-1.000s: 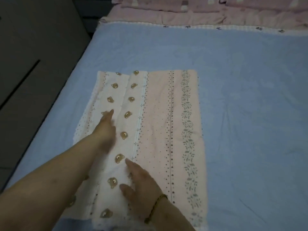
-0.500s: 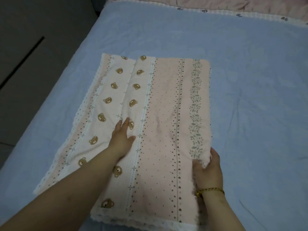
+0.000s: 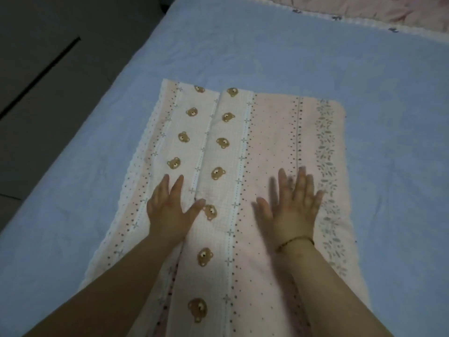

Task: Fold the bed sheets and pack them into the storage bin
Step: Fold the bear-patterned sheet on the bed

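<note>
A pink folded bed sheet (image 3: 267, 132) with brown bear heads, dotted stripes and a leaf border lies flat on the blue bed (image 3: 267, 49), a long rectangle running away from me. My left hand (image 3: 170, 210) lies flat on its bear-patterned left part, fingers straight and spread. My right hand (image 3: 295, 207), with a thin bracelet at the wrist, presses flat on the dotted pink part near the leaf border; it is blurred by motion. No storage bin is in view.
The bed's left edge drops to a dark floor (image 3: 48, 81) along the left side. A pink quilt (image 3: 388, 10) with a lace border lies across the head of the bed at the top right. Blue bedding spreads to the right of the sheet.
My right hand has let go of the sheet's right edge and now lies flat on top. My left hand has stayed flat, shifted slightly left. The view has moved closer.
</note>
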Demonstrator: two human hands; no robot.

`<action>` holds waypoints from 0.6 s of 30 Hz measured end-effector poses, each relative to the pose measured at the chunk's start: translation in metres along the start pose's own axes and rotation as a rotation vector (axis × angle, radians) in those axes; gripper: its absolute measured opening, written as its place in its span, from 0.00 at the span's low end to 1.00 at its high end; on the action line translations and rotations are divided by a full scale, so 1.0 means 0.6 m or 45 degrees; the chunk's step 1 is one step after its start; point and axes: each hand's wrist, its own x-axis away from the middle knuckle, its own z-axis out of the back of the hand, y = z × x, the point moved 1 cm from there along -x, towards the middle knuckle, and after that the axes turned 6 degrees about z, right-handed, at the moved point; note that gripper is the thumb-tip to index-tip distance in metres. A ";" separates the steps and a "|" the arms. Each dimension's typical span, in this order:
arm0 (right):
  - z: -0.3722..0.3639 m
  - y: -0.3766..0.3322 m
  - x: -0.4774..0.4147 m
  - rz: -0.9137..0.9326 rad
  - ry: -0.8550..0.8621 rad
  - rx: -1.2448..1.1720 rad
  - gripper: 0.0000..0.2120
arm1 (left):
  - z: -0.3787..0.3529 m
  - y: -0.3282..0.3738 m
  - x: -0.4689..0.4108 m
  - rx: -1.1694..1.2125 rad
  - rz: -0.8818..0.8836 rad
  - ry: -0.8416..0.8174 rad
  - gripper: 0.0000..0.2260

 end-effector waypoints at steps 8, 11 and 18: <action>-0.115 -0.078 -0.193 0.248 -0.114 0.259 0.34 | 0.039 0.010 -0.220 0.086 0.130 0.192 0.41; -0.123 -0.074 -0.199 0.218 -0.124 0.225 0.33 | 0.067 0.021 -0.277 0.184 0.198 0.302 0.42; -0.126 -0.082 -0.208 0.166 -0.043 0.207 0.33 | 0.167 0.041 -0.311 0.818 0.245 -0.171 0.10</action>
